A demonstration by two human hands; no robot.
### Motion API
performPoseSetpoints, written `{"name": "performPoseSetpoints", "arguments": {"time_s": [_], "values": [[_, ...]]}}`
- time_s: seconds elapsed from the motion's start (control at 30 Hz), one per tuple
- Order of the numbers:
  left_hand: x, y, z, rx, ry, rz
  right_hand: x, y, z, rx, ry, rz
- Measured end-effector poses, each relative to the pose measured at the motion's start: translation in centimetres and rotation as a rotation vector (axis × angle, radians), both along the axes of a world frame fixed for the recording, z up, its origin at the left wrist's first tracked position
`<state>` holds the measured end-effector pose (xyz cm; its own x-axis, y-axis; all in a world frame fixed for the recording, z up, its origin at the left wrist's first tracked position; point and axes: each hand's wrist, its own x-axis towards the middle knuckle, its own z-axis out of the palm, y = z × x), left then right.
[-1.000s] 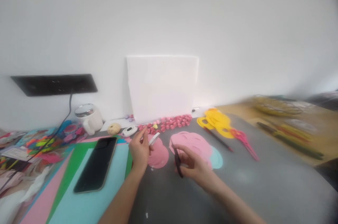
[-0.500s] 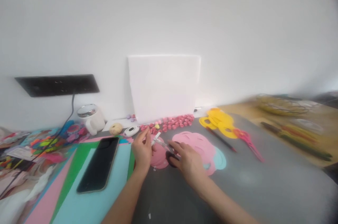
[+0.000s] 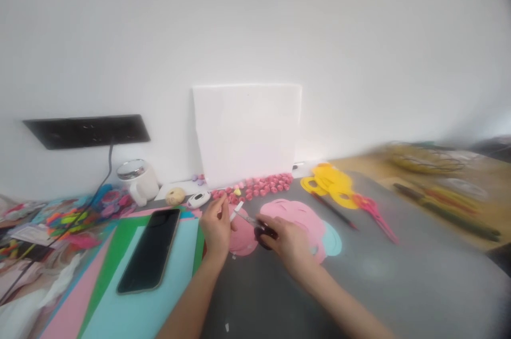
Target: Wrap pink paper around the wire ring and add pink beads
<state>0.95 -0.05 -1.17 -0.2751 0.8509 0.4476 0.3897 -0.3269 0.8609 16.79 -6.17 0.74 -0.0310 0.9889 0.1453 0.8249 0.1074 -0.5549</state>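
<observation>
1. Left hand (image 3: pixel 216 223): grip pinching a white strip (image 3: pixel 237 210) above pink paper discs (image 3: pixel 241 243).
2. Right hand (image 3: pixel 285 239): grip closed around black-handled scissors (image 3: pixel 261 237), blades at the strip.
3. Pink scissors (image 3: pixel 376 216) lie rightward on the bench (image 3: pixel 263 296).

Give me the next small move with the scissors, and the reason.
Probably a gentle squeeze of the black-handled scissors: the right hand grips their handles, their blades point to the white strip and appear to reach it, and the left hand holds that strip.
</observation>
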Motion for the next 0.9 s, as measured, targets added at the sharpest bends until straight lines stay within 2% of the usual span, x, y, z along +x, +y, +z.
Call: {"name": "performPoseSetpoints", "arguments": {"time_s": [0.13, 0.23, 0.37, 0.47, 0.53, 0.67, 0.8, 0.9], "values": [[0.1, -0.1, 0.2, -0.049, -0.015, -0.046, 2.4, 0.0, -0.3, 0.005, 0.004, 0.026], [0.3, -0.3, 0.3, -0.107, 0.003, -0.123, 4.8, -0.4, 0.1, -0.083, -0.027, 0.217], [0.4, -0.2, 0.0, -0.150, 0.084, -0.217, 6.6, -0.8, 1.6, -0.144, -0.148, 0.371], [0.4, 0.0, -0.5, -0.153, 0.107, -0.248, 6.2, -0.8, 2.6, -0.116, -0.250, 0.366], [0.3, 0.1, -0.8, -0.168, 0.105, -0.267, 5.2, -0.7, 2.7, -0.098, -0.219, 0.323], [0.3, 0.1, -0.6, -0.141, 0.149, -0.245, 2.9, -0.7, 1.5, -0.144, -0.035, 0.358], [0.4, 0.0, 0.1, -0.155, 0.156, -0.230, 1.8, -0.6, 0.2, -0.178, -0.130, 0.362], [0.4, -0.1, 0.6, -0.245, 0.053, -0.318, 1.4, -0.5, 0.0, -0.189, -0.198, 0.363]]}}
